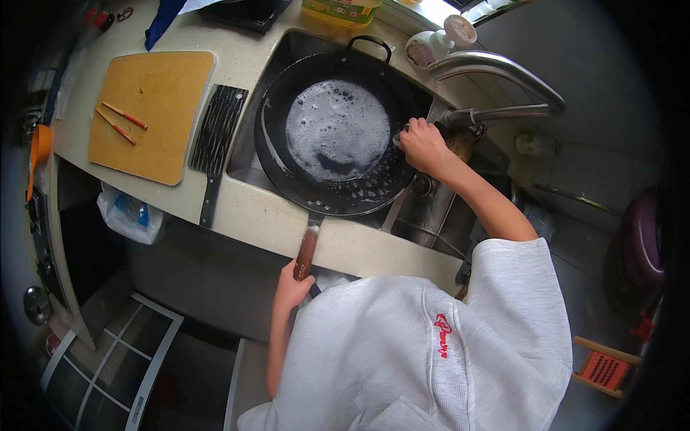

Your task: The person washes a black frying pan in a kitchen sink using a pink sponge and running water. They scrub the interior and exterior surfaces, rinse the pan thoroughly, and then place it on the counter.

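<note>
A large black wok (302, 190) rests over the sink (248, 161), with foamy, soapy water (334, 126) pooled in its bottom. Suds and droplets cling to its near right wall. My left hand (290, 289) is wrapped round the brown wooden handle (307, 251) at the wok's near side. At the right rim my right hand (422, 147) is closed, its fingers curled over the edge. Something small and pale shows at those fingertips, mostly hidden, and I cannot make out what it is.
Right of the wok curves a metal faucet (517, 72), with a white pump bottle (431, 47) behind it. On the left counter lie a black cleaver (219, 129) and a wooden cutting board (158, 79) bearing two red-ended chopsticks (126, 115). A plastic bag (133, 219) hangs below the counter edge.
</note>
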Demonstrator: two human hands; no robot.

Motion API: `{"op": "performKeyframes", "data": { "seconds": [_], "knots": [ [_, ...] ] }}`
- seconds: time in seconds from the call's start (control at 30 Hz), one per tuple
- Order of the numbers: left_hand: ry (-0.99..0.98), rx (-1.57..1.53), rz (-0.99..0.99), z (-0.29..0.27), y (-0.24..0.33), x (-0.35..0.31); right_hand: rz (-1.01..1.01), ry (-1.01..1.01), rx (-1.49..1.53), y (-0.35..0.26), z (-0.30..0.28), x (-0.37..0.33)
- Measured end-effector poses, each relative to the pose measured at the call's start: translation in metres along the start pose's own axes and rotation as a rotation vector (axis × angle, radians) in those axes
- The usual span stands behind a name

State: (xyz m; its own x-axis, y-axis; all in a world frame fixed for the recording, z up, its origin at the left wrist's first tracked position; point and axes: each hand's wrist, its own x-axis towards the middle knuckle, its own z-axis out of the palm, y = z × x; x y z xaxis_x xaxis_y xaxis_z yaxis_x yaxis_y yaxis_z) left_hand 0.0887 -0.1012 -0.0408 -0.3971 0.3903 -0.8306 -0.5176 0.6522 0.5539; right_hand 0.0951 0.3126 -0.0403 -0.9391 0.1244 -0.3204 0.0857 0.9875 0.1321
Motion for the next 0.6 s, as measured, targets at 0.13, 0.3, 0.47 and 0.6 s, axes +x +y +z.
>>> {"op": "performKeyframes", "data": {
  "seconds": [0.13,0.3,0.47,0.6],
  "knots": [
    [0.005,0.022,-0.029,0.002,-0.003,0.0,0.067,-0.392,0.289,-0.044,-0.011,-0.017],
    [-0.042,-0.062,-0.023,0.003,0.004,-0.002,0.192,-0.348,0.799,-0.08,-0.019,-0.022],
    [-0.045,-0.038,-0.027,0.003,0.008,-0.003,0.399,0.275,0.732,-0.039,-0.019,-0.065],
    [-0.079,-0.002,0.002,0.002,0.003,-0.001,0.471,0.487,0.823,-0.034,0.008,-0.087]
  ]
}}
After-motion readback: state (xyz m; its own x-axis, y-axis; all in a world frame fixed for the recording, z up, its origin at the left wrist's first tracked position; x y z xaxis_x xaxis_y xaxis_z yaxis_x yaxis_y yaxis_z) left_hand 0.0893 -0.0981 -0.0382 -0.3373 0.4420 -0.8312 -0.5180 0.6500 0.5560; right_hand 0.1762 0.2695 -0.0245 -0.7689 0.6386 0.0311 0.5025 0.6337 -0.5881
